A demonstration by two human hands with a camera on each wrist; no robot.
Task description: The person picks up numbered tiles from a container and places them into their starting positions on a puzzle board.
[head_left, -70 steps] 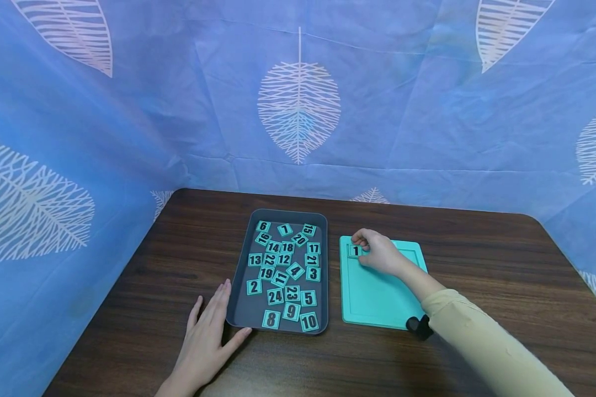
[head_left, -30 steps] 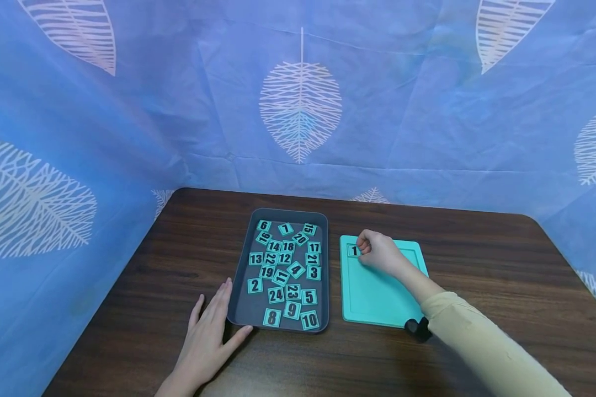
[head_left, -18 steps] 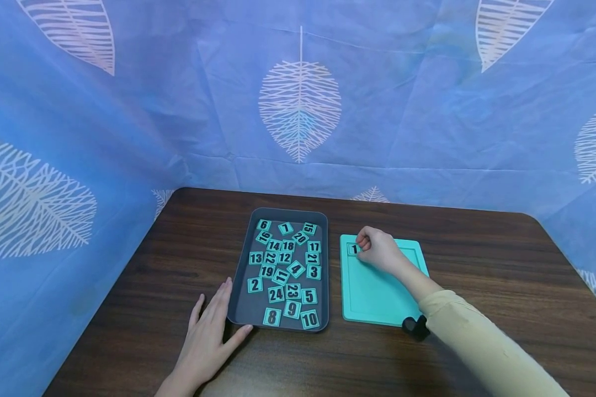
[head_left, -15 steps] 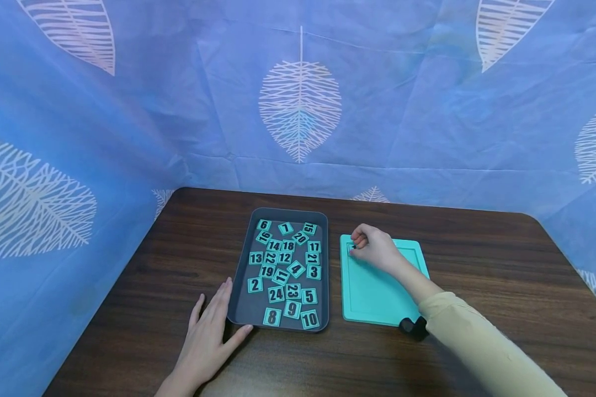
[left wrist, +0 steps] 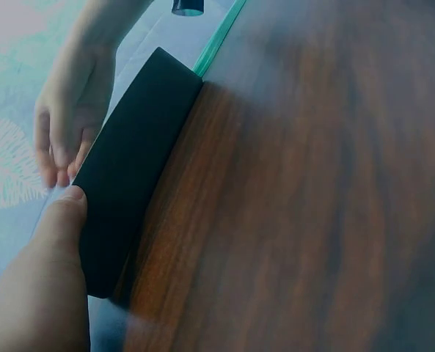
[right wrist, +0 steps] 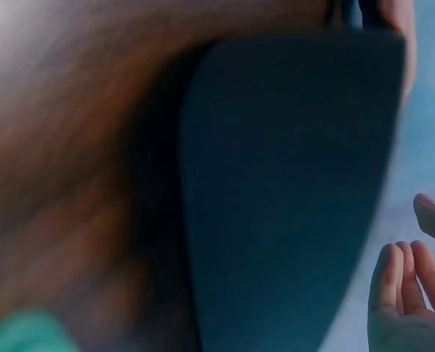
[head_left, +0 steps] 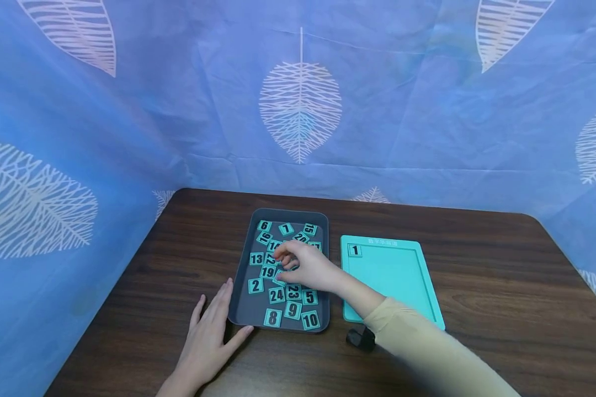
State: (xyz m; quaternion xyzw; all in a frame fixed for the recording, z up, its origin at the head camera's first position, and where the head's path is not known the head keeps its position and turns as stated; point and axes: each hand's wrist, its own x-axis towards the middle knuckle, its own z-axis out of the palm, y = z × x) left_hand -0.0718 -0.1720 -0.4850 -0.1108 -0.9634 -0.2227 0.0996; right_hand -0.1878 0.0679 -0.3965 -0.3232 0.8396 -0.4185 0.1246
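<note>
In the head view, my left hand [head_left: 203, 336] lies at the lower left corner of a dark grey tray [head_left: 243, 311], its fingers straight along the side. The left wrist view shows the thumb touching the tray wall [left wrist: 140, 169]. Over the tray's middle hovers my right hand [head_left: 310, 267], thumb and fingers apart, with nothing between them. Below it several numbered teal tiles lie loose, some hidden by the hand. Tile 2 [head_left: 255, 285] and tile 24 [head_left: 276, 295] show plainly. Tile 1 [head_left: 355, 251] sits in the top left corner of a teal framed board [head_left: 392, 275].
The tray and board stand side by side on a dark wooden table [head_left: 506, 275], a narrow strip of wood between them. A blue cloth [head_left: 402, 110] with white leaf prints hangs behind and at the left. A black device [head_left: 360, 337] sits by my right wrist.
My right hand has let go of tile 1 at the board's corner and moved left over the tray. Tile 1 stays on the board. My left hand has not moved.
</note>
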